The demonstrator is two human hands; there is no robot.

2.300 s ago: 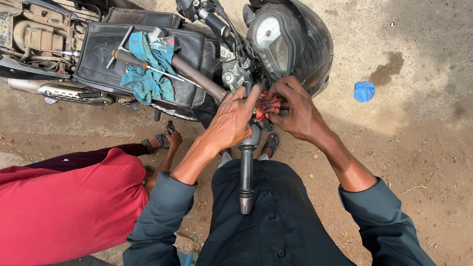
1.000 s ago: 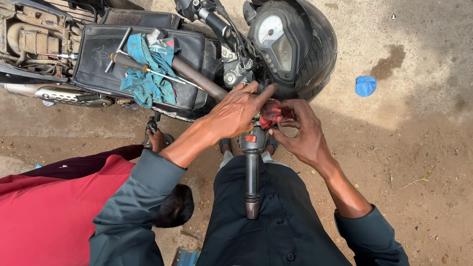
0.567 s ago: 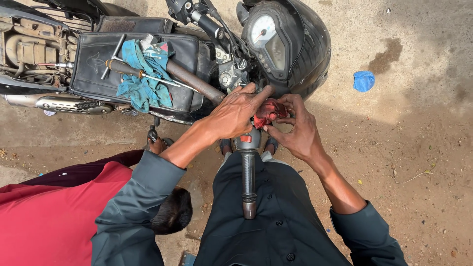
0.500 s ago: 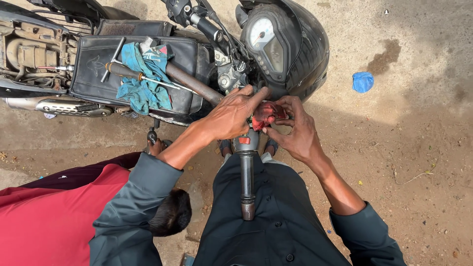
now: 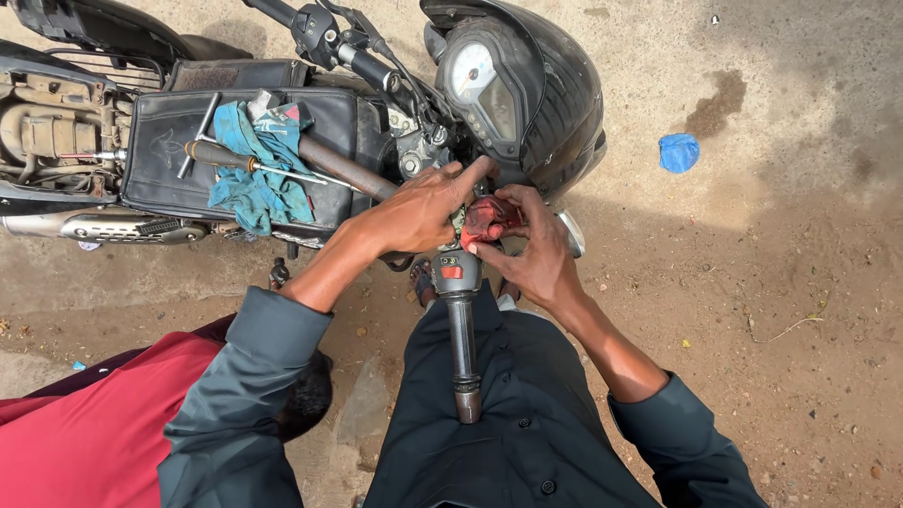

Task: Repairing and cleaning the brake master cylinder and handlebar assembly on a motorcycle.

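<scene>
**Both hands on the red part at the handlebar**

Nearest us, the handlebar [image 5: 463, 348] points back at our chest. At its inner end, our right hand [image 5: 529, 256] pinches the red part [image 5: 485, 218] between thumb and fingers, grip narrow and closed on it. Our left hand [image 5: 425, 205] presses in beside, fingertips on the same part. Further left, a blue rag [image 5: 252, 160] and tools lie on the seat [image 5: 160, 155]. Beyond sits the headlamp cowl [image 5: 541, 80].
</scene>
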